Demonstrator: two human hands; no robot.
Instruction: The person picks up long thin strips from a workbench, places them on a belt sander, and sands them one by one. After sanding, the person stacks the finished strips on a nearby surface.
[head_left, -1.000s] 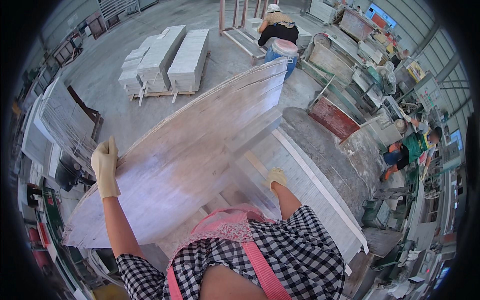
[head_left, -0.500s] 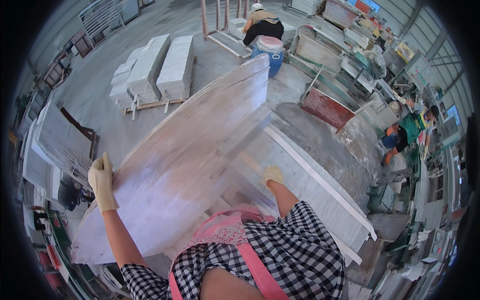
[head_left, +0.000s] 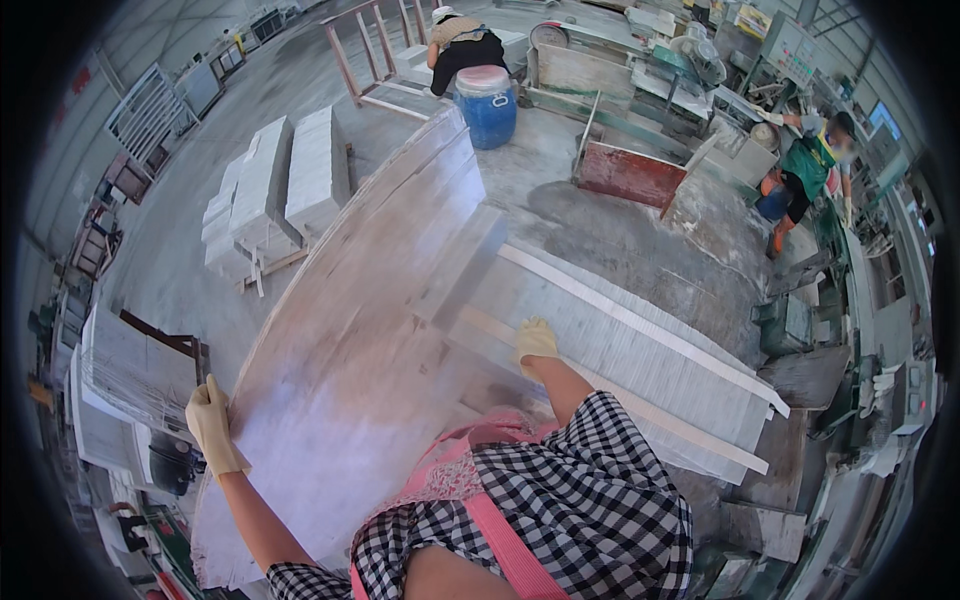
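A large pale wooden board with a worn, layered edge stands tilted in front of me, filling the left and middle. My left hand, in a cream glove, is closed on its left edge. To the right lies a stack of pale, thin slabs with long light wooden strips across it. My right hand, gloved alike, rests over the nearer strip, its fingers slightly bent and apart. The far end of the stack meets the board's right side, where a grey block-like shape is blurred.
Stacked white slabs stand on a pallet beyond the board. A blue drum is near a crouching person. Right of it is a red-brown panel. Another person stands by machinery at the right.
The view has turned, so the surroundings sit further left and the stack shows more. My left hand keeps its hold on the board. My right hand stays over the strip.
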